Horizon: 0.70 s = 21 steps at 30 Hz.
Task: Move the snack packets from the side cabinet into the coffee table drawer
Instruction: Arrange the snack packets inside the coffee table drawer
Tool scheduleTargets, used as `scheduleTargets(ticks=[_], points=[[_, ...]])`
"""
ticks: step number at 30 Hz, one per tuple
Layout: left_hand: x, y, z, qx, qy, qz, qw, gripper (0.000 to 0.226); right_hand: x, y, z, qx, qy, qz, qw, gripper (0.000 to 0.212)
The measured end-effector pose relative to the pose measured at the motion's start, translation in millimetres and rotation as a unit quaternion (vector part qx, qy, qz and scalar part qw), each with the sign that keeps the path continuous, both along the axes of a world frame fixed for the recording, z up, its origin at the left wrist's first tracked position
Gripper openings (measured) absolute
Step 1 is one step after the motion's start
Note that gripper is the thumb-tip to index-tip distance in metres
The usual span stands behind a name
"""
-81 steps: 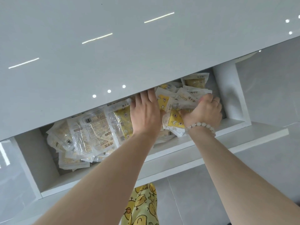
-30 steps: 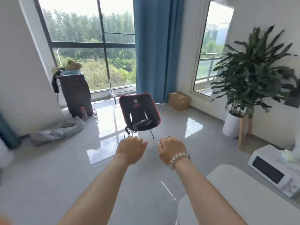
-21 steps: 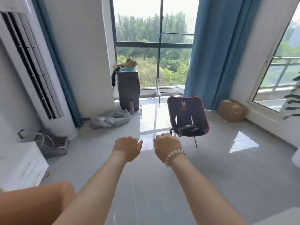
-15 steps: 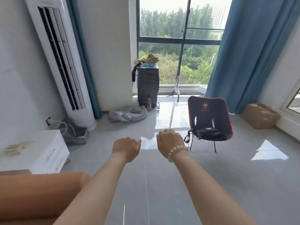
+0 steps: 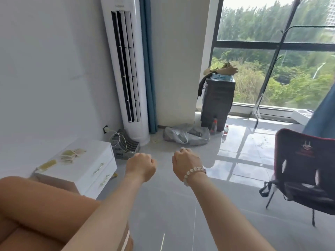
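Note:
A white side cabinet (image 5: 87, 166) with two drawers stands low against the left wall. Several yellow-green snack packets (image 5: 69, 155) lie loose on its top, and one more packet (image 5: 47, 164) sits near its left end. My left hand (image 5: 140, 167) and my right hand (image 5: 186, 164) hover side by side over the floor, right of the cabinet. Both show their backs, with fingers curled into fists and nothing visible in them. A bead bracelet circles my right wrist. The coffee table drawer is out of view.
A brown sofa arm (image 5: 36, 205) fills the lower left. A tall white air conditioner (image 5: 126, 69) and a grey basket (image 5: 125, 147) stand behind the cabinet. A grey bag (image 5: 186, 135), bottles (image 5: 214, 125) and a dark unit (image 5: 217, 104) sit by the window. A black folding chair (image 5: 306, 171) stands right.
My hands left the packet-filled drawer and now hang in front holding nothing. The view swung left across the room, bringing the side cabinet and sofa arm into sight.

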State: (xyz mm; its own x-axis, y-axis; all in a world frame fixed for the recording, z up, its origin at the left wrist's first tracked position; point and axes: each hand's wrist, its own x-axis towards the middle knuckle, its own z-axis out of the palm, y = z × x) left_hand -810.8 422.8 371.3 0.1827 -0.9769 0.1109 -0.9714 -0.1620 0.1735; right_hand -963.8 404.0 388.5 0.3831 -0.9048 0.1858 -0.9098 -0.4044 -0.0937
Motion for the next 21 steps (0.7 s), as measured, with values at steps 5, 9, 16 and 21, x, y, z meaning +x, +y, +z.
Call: scheduleTargets(ticks=[5,9,16,21], points=[[36,-57,1,-0.022,0.016,0.083,0.996,0.038,40,-90,3,0.0,0.003,0.067,0.998,0.037],[68,-67,-5,-0.005,0.018,0.133,0.991,0.038,81,-114,-4,-0.002,0.013,0.141,0.99,0.037],[151,-84,-15,0.002,0.011,0.188,0.982,0.038,174,-153,-18,0.02,0.01,0.224,0.974,0.035],[208,-116,-26,0.024,-0.014,0.195,0.98,0.037,232,-195,-16,0.012,0.043,0.255,0.966,0.037]])
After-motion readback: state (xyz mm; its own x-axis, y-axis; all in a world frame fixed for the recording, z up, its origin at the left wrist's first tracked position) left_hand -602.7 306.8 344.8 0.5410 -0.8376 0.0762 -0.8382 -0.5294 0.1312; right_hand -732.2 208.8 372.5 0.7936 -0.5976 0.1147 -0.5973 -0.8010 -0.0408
